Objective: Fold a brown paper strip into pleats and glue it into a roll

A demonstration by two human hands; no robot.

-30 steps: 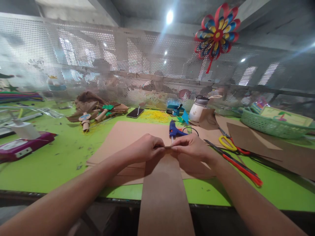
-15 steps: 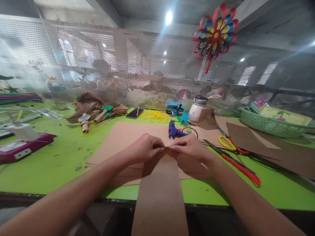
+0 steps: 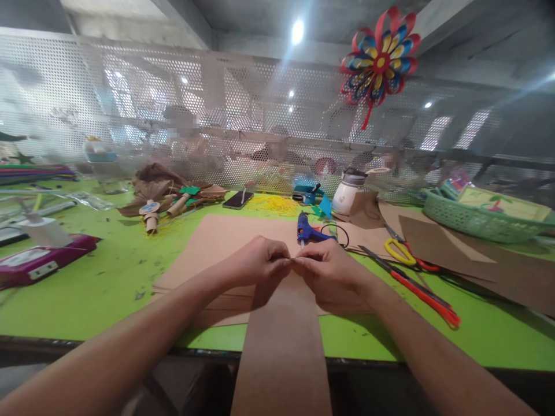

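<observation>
A long strip of brown paper (image 3: 284,346) runs from the sheets over the table's front edge. My left hand (image 3: 262,260) pinches the strip's far end between thumb and fingers. Close beside it, my right hand (image 3: 329,266) pinches the same end, the fingertips of both hands nearly touching. Under the hands lies a stack of brown paper sheets (image 3: 208,242). Just beyond my right hand rests a blue glue gun (image 3: 307,231) with its nozzle pointing away.
On the right lie a red-handled cutter (image 3: 425,297), yellow-and-red scissors (image 3: 401,252) and a green basket (image 3: 481,219). A white jug (image 3: 346,193) and a phone (image 3: 238,199) stand or lie behind. A purple power strip (image 3: 47,263) is at left.
My right hand has shifted slightly left along the strip's end, closer to my left hand. My left hand has hardly moved.
</observation>
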